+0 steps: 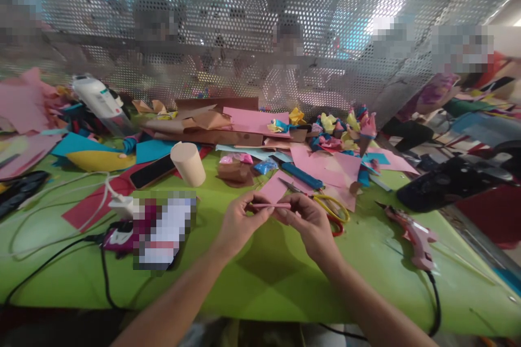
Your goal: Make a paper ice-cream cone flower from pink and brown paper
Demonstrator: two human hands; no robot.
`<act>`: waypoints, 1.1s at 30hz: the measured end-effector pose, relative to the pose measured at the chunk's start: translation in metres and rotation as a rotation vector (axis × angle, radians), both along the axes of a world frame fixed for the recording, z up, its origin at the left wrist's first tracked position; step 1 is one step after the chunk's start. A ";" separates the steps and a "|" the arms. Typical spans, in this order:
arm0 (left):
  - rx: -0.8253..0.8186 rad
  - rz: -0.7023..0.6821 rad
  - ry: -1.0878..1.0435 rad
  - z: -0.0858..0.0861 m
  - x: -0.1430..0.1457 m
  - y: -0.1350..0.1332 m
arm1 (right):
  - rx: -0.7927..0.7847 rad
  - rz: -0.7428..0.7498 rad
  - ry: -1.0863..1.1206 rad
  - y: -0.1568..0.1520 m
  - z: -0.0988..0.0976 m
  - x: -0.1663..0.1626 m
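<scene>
a single view, worn on the person's head, looks forward and down across the green table (268, 282). both forearms enter from the bottom edge, and the left hand (238, 225) and right hand (311, 225) meet close below the lens, near the frame's middle. the table's far edge and a perforated screen (244, 38) fill the top. the wide lens bends straight lines at the sides.

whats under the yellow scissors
The yellow scissors lie partly on pink paper and the green table; something red peeks out beneath. The right hand, pinching a pink strip, hides the rest.
</scene>
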State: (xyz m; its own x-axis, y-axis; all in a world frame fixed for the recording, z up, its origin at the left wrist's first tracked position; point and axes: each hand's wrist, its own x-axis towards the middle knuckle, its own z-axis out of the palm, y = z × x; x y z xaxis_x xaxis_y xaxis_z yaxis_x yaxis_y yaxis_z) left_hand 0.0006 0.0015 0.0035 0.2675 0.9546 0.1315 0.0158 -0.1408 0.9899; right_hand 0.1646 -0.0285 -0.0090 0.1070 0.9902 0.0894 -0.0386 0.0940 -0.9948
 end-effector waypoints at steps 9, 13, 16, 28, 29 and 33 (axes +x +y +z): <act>0.026 -0.024 0.043 0.004 0.001 0.000 | 0.026 0.002 -0.001 -0.001 0.001 -0.001; 0.029 -0.015 0.042 0.003 0.001 0.000 | 0.017 0.010 0.037 -0.001 0.002 -0.002; 0.025 -0.002 0.045 0.003 0.001 0.000 | 0.027 0.010 0.047 -0.001 0.001 -0.002; 0.018 -0.025 0.040 0.005 0.001 -0.002 | 0.012 0.002 0.019 -0.001 0.001 -0.003; 0.019 -0.022 0.041 0.006 0.001 -0.002 | 0.007 0.008 0.021 0.000 0.000 -0.002; 0.023 -0.018 0.052 0.007 0.001 -0.002 | 0.021 0.029 0.041 0.001 -0.004 -0.002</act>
State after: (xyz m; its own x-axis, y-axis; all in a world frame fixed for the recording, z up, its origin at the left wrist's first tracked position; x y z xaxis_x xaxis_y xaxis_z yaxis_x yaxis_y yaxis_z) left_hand 0.0014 -0.0008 0.0103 0.2915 0.9464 0.1390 0.0643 -0.1644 0.9843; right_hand 0.1622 -0.0278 -0.0131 0.0821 0.9909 0.1068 -0.0819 0.1135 -0.9902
